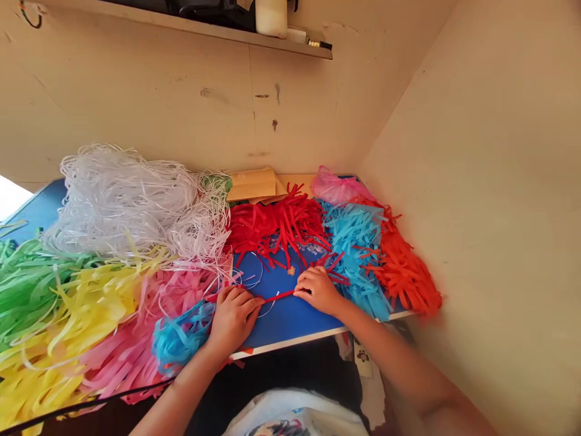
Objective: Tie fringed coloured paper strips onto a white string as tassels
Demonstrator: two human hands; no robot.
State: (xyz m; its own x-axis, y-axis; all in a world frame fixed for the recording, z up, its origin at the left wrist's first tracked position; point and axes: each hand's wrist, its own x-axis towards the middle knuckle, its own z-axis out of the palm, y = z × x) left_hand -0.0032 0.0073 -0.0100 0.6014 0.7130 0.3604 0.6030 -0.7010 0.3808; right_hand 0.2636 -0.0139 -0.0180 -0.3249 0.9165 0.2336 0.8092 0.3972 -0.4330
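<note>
A thin red strip (280, 296) is stretched between my two hands, low over the blue tabletop (290, 318). My left hand (236, 312) is closed on its left end, with more red material showing behind the fingers. The right end is pinched between the thumb and fingers of my right hand (318, 289). Thin white string (259, 269) curls on the table beside my left hand. Beyond the hands lies a pile of red strips (284, 224). A light blue bundle (181, 336) touches the left wrist area.
White strings (131, 203) heap at the back left, with green (31, 290), yellow (95, 297) and pink (131, 339) strips before them. Blue (356, 242) and orange-red strips (408, 272) lie right. Brown paper (252, 184) and a pink bag (338, 186) sit behind. A shelf (204, 24) hangs above.
</note>
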